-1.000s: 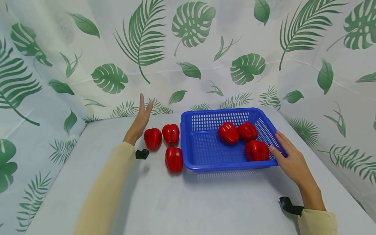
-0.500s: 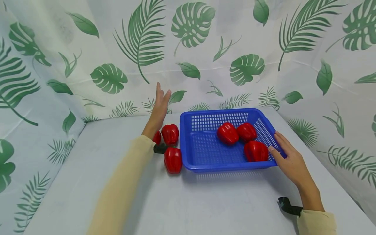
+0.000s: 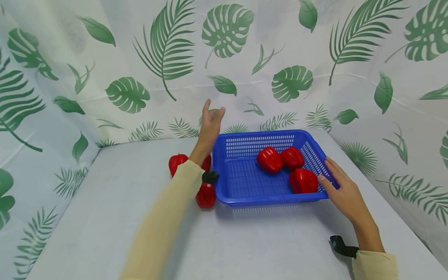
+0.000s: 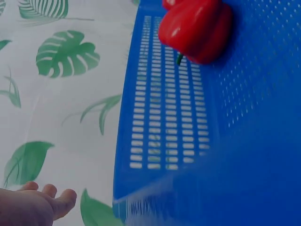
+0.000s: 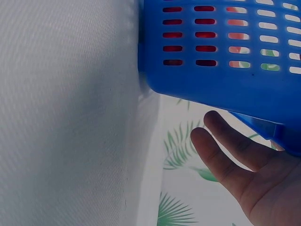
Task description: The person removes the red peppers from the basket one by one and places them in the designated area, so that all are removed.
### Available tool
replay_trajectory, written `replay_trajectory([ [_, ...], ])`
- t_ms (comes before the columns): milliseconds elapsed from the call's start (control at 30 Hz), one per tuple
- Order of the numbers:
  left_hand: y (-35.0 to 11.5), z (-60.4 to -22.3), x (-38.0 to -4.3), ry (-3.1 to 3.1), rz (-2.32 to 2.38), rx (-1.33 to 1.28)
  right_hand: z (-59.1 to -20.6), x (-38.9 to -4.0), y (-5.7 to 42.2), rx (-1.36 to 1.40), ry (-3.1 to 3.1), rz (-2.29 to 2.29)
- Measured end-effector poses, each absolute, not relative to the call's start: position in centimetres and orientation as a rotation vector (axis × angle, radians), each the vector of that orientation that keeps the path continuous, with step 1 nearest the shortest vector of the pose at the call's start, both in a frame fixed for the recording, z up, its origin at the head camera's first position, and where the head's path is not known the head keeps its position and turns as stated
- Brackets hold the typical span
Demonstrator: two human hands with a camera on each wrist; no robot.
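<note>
A blue plastic basket (image 3: 252, 202) with slotted walls sits on the table, with three red bell peppers (image 3: 270, 160) in its right half. My right hand (image 3: 346, 194) holds the basket's right rim, thumb over the top and fingers along the outside. In the right wrist view, two fingers (image 5: 225, 165) stretch out beside the basket wall. My left hand (image 3: 210, 130) is raised by the far left corner of the basket, fingers loosely bent and holding nothing. Under the left forearm are three more bell peppers (image 3: 205, 196), partly hidden, left of the basket.
A white table (image 3: 105, 217) lies under everything. Curtains with green leaf prints (image 3: 227, 29) hang behind it and on both sides. Black wrist cameras (image 3: 344, 247) are strapped to both wrists.
My left hand has moved right, from left of the loose peppers to the basket's far left corner, and its arm now covers parts of those peppers. The right hand keeps its place on the rim.
</note>
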State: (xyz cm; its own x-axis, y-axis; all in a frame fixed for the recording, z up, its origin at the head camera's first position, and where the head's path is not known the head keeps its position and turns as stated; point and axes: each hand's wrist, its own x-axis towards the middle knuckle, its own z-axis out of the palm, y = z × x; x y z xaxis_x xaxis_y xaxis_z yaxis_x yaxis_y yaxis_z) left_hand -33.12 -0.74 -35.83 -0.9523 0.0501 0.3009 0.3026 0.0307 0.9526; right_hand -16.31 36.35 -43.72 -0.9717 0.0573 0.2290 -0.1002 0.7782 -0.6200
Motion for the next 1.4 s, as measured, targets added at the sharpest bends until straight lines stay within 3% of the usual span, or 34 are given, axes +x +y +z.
replay_trajectory([
  [433, 3.4, -36.9, -32.7, -2.211, -2.074, -0.419, -43.6, -16.3, 36.3, 0.034, -2.735, 0.970],
  [967, 7.2, -38.7, -32.2, -3.039, -1.671, -0.455, -43.6, -16.2, 36.3, 0.050, -2.715, 0.982],
  [1400, 9.3, -40.3, -31.9, -3.185, -1.673, -0.560, -43.6, -16.3, 36.2, 0.049, -2.707, 0.997],
])
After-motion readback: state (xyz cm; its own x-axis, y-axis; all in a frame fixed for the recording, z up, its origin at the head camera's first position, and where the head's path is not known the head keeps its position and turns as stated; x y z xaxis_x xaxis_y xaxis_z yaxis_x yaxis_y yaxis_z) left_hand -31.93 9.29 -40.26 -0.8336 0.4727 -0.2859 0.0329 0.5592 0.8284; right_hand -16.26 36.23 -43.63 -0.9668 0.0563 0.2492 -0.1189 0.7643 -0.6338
